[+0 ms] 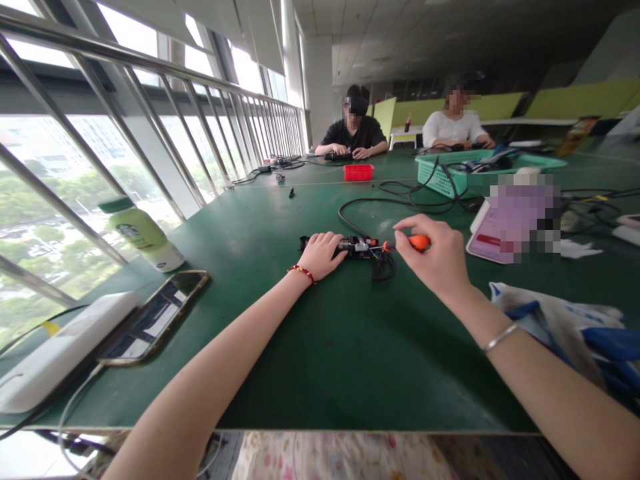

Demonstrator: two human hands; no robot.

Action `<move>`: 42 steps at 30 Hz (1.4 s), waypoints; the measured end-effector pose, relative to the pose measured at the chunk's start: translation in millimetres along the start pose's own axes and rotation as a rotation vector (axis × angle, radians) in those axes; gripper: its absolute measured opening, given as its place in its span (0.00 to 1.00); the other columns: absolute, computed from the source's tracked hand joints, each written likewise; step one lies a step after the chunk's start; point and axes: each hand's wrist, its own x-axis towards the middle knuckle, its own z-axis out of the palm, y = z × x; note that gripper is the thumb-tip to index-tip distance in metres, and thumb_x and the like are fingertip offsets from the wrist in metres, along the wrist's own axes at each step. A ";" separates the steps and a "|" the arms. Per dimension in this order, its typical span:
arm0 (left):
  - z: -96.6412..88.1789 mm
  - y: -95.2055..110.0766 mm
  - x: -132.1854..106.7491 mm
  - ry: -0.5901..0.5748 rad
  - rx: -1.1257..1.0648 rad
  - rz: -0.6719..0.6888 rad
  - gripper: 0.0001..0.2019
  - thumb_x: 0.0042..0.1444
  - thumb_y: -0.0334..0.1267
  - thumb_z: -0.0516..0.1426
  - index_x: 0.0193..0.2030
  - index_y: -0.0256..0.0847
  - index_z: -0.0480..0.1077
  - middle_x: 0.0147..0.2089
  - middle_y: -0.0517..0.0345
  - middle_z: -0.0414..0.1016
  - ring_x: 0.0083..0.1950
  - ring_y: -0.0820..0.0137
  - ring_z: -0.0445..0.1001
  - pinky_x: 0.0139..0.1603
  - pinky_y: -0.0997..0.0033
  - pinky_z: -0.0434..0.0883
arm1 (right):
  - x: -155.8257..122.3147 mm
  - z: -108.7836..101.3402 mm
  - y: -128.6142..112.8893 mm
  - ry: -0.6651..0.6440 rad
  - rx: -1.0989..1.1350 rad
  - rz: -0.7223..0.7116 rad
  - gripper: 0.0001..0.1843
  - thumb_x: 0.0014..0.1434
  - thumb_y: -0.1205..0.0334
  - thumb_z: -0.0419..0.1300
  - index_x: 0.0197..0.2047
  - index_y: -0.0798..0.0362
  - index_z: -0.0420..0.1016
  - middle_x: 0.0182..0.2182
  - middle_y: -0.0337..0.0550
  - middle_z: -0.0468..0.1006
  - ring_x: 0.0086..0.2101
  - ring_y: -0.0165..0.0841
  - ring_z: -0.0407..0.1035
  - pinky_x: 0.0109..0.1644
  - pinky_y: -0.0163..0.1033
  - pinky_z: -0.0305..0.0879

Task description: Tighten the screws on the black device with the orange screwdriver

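Observation:
On the green table a black device [357, 248] lies with its inside exposed, showing coloured wires and a pale part. My left hand [324, 255] is closed over its left end, which partly hides it. Between the fingertips of my right hand [436, 250] is a screwdriver [419, 243] with an orange and black handle. Its shaft points left, and the tip is at the device's right part; whether it touches a screw is too small to tell. A black cable [345, 212] curves behind the device, and a short loop of wire hangs at its near side.
A red basket [359, 173] and a green basket [440, 175] with cables stand farther back. At left are a bottle [143, 233], a phone [160, 320] and a white power strip [75, 347]. A propped phone [505, 227] and a plastic bag [555, 327] sit right. Two people work opposite.

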 end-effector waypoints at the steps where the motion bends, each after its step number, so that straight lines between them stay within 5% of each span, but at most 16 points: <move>1: 0.1 0.0 0.1 0.001 0.000 0.000 0.19 0.63 0.45 0.47 0.55 0.38 0.64 0.51 0.50 0.70 0.52 0.60 0.67 0.58 0.60 0.60 | 0.0 0.0 -0.3 0.006 0.003 -0.008 0.07 0.52 0.59 0.57 0.34 0.50 0.74 0.20 0.38 0.71 0.26 0.36 0.68 0.35 0.40 0.64; 6: -0.2 0.0 0.0 -0.007 0.008 -0.004 0.18 0.63 0.44 0.48 0.55 0.38 0.64 0.51 0.50 0.70 0.52 0.60 0.67 0.57 0.60 0.60 | 0.7 -0.8 -0.3 0.022 0.074 -0.076 0.17 0.49 0.65 0.57 0.45 0.53 0.71 0.30 0.41 0.76 0.27 0.34 0.68 0.38 0.40 0.65; 12: -0.3 -0.2 -0.7 0.000 0.005 0.003 0.18 0.63 0.44 0.48 0.55 0.39 0.64 0.51 0.50 0.69 0.52 0.60 0.67 0.57 0.59 0.60 | -0.7 0.0 -0.7 -0.011 0.015 -0.009 0.06 0.53 0.58 0.58 0.33 0.50 0.73 0.18 0.37 0.68 0.25 0.35 0.67 0.33 0.39 0.63; 18: 0.2 -0.4 -0.3 0.000 0.004 0.004 0.17 0.62 0.43 0.48 0.55 0.39 0.64 0.50 0.50 0.69 0.51 0.60 0.67 0.57 0.59 0.60 | 0.2 0.4 -1.4 0.045 0.119 -0.045 0.20 0.50 0.63 0.57 0.49 0.53 0.68 0.28 0.38 0.71 0.27 0.33 0.67 0.36 0.39 0.65; 23: -0.8 0.0 -0.3 -0.003 0.005 0.004 0.18 0.62 0.43 0.48 0.55 0.38 0.64 0.50 0.49 0.70 0.51 0.60 0.67 0.57 0.59 0.61 | -0.8 -0.1 -1.5 -0.019 0.024 0.003 0.08 0.52 0.58 0.58 0.35 0.51 0.73 0.17 0.35 0.67 0.23 0.34 0.65 0.31 0.37 0.61; 30: -1.2 1.1 -0.3 -0.007 0.010 -0.002 0.18 0.62 0.44 0.47 0.54 0.39 0.64 0.50 0.50 0.70 0.51 0.60 0.67 0.57 0.59 0.61 | 0.3 -1.2 -2.1 0.020 0.084 -0.095 0.17 0.50 0.64 0.57 0.46 0.52 0.70 0.33 0.43 0.76 0.30 0.35 0.69 0.39 0.40 0.65; 36: -0.1 -0.5 -0.7 -0.002 0.001 0.001 0.18 0.62 0.43 0.48 0.55 0.39 0.64 0.50 0.50 0.70 0.52 0.60 0.67 0.58 0.59 0.60 | -1.6 -0.3 -2.0 -0.018 0.008 -0.018 0.06 0.53 0.58 0.58 0.33 0.50 0.73 0.17 0.35 0.66 0.24 0.34 0.66 0.32 0.38 0.62; 42: -1.2 0.4 -0.8 -0.007 0.004 -0.006 0.17 0.62 0.44 0.48 0.55 0.39 0.64 0.51 0.50 0.70 0.52 0.60 0.67 0.58 0.59 0.60 | -0.1 -0.1 -2.9 0.043 0.099 -0.099 0.18 0.50 0.64 0.57 0.46 0.52 0.70 0.32 0.42 0.75 0.29 0.34 0.69 0.40 0.40 0.66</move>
